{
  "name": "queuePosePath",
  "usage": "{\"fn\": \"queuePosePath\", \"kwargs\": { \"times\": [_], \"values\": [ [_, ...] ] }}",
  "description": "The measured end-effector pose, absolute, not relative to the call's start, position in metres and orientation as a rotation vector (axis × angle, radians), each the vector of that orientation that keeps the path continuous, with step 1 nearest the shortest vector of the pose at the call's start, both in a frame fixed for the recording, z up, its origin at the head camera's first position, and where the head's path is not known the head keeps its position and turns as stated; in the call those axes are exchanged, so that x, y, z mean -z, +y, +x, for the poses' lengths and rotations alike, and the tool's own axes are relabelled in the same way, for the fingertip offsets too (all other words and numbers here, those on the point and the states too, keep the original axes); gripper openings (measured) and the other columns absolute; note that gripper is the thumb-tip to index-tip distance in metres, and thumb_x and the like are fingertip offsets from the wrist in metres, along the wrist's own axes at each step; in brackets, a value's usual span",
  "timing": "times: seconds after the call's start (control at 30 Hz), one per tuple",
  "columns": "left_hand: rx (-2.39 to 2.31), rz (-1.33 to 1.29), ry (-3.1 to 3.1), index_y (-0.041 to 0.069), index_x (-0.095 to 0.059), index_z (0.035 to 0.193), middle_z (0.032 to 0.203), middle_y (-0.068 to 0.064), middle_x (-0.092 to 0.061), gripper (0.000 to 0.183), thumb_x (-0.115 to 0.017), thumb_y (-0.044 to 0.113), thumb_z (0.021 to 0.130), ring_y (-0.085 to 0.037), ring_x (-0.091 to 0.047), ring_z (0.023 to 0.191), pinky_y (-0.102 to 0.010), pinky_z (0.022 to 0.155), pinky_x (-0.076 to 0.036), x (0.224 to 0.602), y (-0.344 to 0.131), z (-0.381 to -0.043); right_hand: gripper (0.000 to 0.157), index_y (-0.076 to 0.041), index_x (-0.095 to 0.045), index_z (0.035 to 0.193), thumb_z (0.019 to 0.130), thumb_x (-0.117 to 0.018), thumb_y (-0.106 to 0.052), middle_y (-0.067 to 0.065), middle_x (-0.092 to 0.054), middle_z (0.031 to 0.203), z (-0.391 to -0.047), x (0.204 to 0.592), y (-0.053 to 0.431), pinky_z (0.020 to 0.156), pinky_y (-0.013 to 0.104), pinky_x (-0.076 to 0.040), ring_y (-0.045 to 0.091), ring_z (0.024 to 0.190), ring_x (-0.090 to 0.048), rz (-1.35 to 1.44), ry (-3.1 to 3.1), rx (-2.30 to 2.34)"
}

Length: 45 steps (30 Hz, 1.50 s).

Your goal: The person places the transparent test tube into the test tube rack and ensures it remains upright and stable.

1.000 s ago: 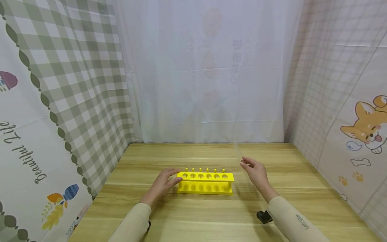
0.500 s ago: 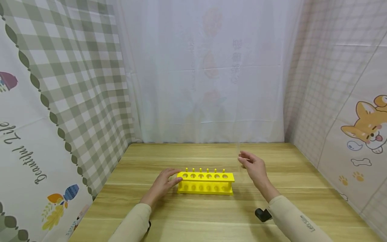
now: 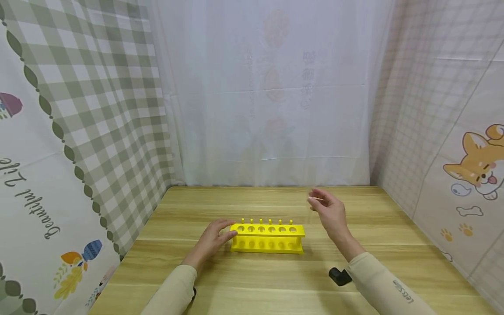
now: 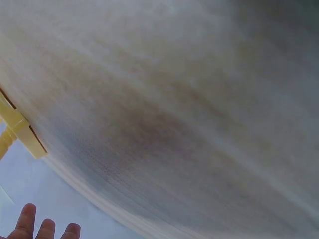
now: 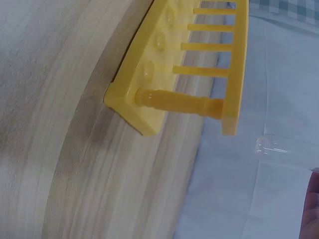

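A yellow test tube rack [image 3: 268, 233] stands upright on the wooden table, with a row of round holes along its top and short pegs behind them. At its left end, my left hand [image 3: 214, 236] grips the top plate, thumb in front and fingers behind. My right hand [image 3: 330, 216] is raised to the right of the rack and farther back, pinching a clear test tube [image 5: 288, 152]. In the right wrist view the tube's rounded end points toward the table, apart from the rack. The tube hardly shows in the head view. Extended left fingertips [image 4: 46, 229] appear in the left wrist view.
A black object [image 3: 339, 277] lies beside the right sleeve, partly covered by it. The wooden table [image 3: 252, 280] is enclosed by a white curtain [image 3: 236, 131] at the back, a green checked cloth [image 3: 114, 87] on the left and a printed cloth [image 3: 429, 175] on the right.
My right hand has risen away from me and slightly to the left with the test tube, which has turned from leaning to more upright. My left hand and the rack have stayed put.
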State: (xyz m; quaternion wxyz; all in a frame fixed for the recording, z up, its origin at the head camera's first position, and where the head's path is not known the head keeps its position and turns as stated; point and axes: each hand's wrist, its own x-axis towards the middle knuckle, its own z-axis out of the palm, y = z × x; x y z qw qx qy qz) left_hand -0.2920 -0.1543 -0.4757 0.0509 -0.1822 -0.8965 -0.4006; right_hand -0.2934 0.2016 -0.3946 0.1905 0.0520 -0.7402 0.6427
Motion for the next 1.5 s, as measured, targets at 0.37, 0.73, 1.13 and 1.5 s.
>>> {"fn": "queuePosePath", "kwargs": {
  "times": [0.37,0.73,1.13,1.5],
  "values": [
    [1.212,-0.554,-2.719,0.007,-0.062,0.135,0.136,-0.015,-0.056,0.050,-0.064,0.039,0.097,-0.039,-0.047,0.129,-0.059,0.104,-0.039,0.476,-0.154,-0.292,0.036,0.004,-0.062,0.125,0.093,-0.070,-0.009,0.026,-0.062,0.118,-0.288,0.389,0.183,0.076,0.019,-0.055,0.005,0.086,-0.064,0.243,-2.058,-1.816],
    [1.228,-0.570,-2.732,0.007,-0.060,0.136,0.138,-0.014,-0.055,0.051,-0.061,0.040,0.098,-0.040,-0.045,0.131,-0.060,0.104,-0.039,0.476,-0.154,-0.292,0.035,0.006,-0.062,0.125,0.093,-0.070,-0.005,0.027,-0.063,0.118,-0.289,0.397,0.175,0.076,0.019,-0.055,0.002,0.089,-0.065,0.295,-2.042,-1.830],
    [1.249,-0.598,-2.711,0.006,-0.060,0.137,0.138,-0.015,-0.055,0.050,-0.061,0.039,0.098,-0.040,-0.044,0.132,-0.061,0.106,-0.035,0.476,-0.154,-0.291,0.036,0.000,-0.063,0.126,0.094,-0.071,-0.013,0.018,-0.065,0.118,-0.286,0.410,0.170,0.080,0.019,-0.054,0.011,0.096,-0.065,0.278,-2.183,-1.755],
    [1.236,-0.606,-2.710,0.005,-0.060,0.136,0.136,-0.015,-0.057,0.050,-0.062,0.037,0.098,-0.039,-0.047,0.130,-0.059,0.105,-0.038,0.478,-0.154,-0.293,0.034,0.001,-0.062,0.124,0.093,-0.071,-0.008,0.016,-0.065,0.113,-0.286,0.425,0.173,0.079,0.020,-0.055,0.019,0.097,-0.066,0.283,-2.238,-1.718]
  ]
}}
